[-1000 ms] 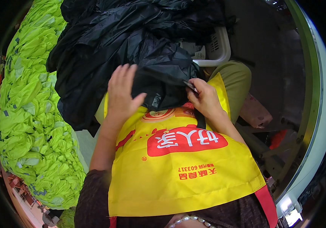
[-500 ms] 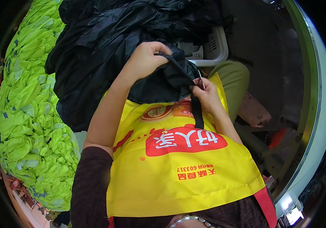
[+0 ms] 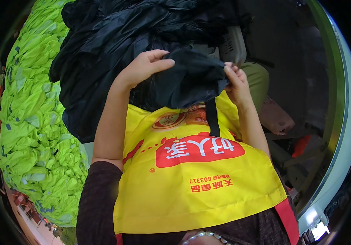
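Note:
A piece of thin black fabric [image 3: 189,77] is spread between my two hands above my lap. At its left side my left hand [image 3: 149,67] has the thumb and fingers about the cloth, a little apart from each other. My right hand [image 3: 237,83] pinches the fabric's right edge between thumb and fingers. Something small and dark shows at the right fingertips, too little seen to name. A black strap [image 3: 212,118] hangs down below the fabric onto the yellow apron [image 3: 200,204] that I wear.
A big heap of black cloth [image 3: 102,53] lies just beyond my hands. Bright green bundled fabric [image 3: 36,134] is piled along the left. A light grey plastic basket [image 3: 234,47] stands behind my right hand, and a pinkish box [image 3: 277,116] is at the right.
The black fabric, earlier bunched with a strip stretched between my hands, now lies wider and flatter. My right hand has moved up and right; a metal thing at its fingers no longer shows clearly.

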The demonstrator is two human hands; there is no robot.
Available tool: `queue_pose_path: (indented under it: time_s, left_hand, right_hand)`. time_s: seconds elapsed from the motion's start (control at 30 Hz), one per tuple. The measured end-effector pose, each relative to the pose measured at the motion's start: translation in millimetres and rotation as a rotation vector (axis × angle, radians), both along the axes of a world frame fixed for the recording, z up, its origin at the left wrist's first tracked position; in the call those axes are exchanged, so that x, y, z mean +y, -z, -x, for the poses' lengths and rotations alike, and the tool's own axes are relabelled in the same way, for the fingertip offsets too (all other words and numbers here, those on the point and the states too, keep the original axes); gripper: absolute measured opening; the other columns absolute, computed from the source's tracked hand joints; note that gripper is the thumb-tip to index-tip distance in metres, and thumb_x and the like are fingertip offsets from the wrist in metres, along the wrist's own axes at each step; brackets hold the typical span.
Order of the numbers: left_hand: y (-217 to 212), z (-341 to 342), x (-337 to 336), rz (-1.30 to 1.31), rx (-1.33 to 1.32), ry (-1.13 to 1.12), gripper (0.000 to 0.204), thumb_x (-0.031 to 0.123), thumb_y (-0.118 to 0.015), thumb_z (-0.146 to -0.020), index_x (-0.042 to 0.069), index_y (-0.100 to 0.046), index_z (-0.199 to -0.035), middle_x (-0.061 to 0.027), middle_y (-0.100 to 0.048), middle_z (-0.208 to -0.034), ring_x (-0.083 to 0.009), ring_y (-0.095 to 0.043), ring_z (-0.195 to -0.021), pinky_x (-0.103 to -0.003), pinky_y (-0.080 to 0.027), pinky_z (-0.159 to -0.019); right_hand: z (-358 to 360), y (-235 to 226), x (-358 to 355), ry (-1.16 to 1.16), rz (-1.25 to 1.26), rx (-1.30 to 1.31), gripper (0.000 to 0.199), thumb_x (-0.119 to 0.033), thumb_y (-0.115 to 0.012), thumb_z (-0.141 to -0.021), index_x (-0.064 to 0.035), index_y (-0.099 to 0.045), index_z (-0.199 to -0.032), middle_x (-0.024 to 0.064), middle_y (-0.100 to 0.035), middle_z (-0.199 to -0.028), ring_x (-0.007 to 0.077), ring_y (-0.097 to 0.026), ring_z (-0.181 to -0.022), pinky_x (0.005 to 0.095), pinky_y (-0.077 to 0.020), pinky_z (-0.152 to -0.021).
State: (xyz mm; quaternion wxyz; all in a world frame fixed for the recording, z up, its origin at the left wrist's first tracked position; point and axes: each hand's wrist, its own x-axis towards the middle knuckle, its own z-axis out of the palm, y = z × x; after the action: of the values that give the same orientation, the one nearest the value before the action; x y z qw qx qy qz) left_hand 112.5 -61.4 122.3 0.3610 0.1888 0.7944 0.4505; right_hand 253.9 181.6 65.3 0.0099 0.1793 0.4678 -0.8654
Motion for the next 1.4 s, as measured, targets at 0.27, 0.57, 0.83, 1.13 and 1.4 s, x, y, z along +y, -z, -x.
queue_pose_path:
  time_s: [0.27, 0.57, 0.83, 1.13, 1.4]
  left_hand:
    - [17, -71, -57, -0.308, -0.435, -0.343, 0.061, 0.053, -0.042, -0.087, 0.003, -0.04, -0.123, -0.0126, -0.056, -0.101, -0.0219, -0.061, -0.088, -0.031, -0.055, -0.067]
    - [20, -87, 1, -0.336, 0.373, -0.655, 0.017, 0.008, -0.061, -0.082, -0.004, -0.056, -0.093, -0.013, -0.06, -0.084, -0.0212, -0.058, -0.076, -0.027, -0.045, -0.07]
    - [-9, -67, -10, -0.098, 1.052, 0.034, 0.017, -0.003, -0.062, -0.072, -0.002, -0.06, -0.089, -0.0142, -0.058, -0.083, -0.0293, -0.06, -0.072, -0.031, -0.05, -0.064]
    - [5, -89, -27, 0.108, 0.844, -0.053, 0.024, -0.005, -0.066, -0.068, 0.001, -0.062, -0.091, -0.0132, -0.057, -0.089, -0.0264, -0.06, -0.08, -0.031, -0.05, -0.072]
    - [13, -93, -28, -0.67, 0.001, -0.723, 0.017, -0.003, -0.054, -0.085, 0.0, -0.062, -0.1, -0.0031, -0.062, -0.094, -0.0072, -0.058, -0.085, -0.017, -0.045, -0.077]
  right_hand:
    - [-29, -18, -16, 0.066, -0.076, 0.043, 0.008, -0.017, -0.056, -0.087, -0.0097, -0.054, -0.088, -0.0055, -0.05, -0.069, 0.0029, -0.049, -0.058, 0.0157, -0.0347, -0.048]
    - [-37, -57, -62, -0.524, -0.72, 0.568, 0.016, -0.012, -0.07, -0.075, -0.0002, -0.06, -0.076, 0.0101, -0.059, -0.068, 0.0173, -0.06, -0.062, 0.0266, -0.0454, -0.053]
    - [1, -95, -36, 0.061, -1.483, 0.611, 0.053, 0.003, -0.069, -0.061, -0.0078, -0.056, -0.111, 0.0147, -0.054, -0.114, 0.0268, -0.061, -0.085, 0.0311, -0.0513, -0.067]
    - [-12, -67, -7, 0.184, -1.396, 0.638, 0.027, 0.011, -0.057, -0.063, -0.004, -0.061, -0.085, 0.011, -0.059, -0.08, 0.0242, -0.059, -0.066, 0.0283, -0.0467, -0.057]
    - [-60, -46, -10, -0.213, -1.309, 0.209, 0.024, 0.001, -0.066, -0.065, -0.0019, -0.058, -0.087, 0.0116, -0.055, -0.079, 0.0266, -0.058, -0.068, 0.0303, -0.0457, -0.06]
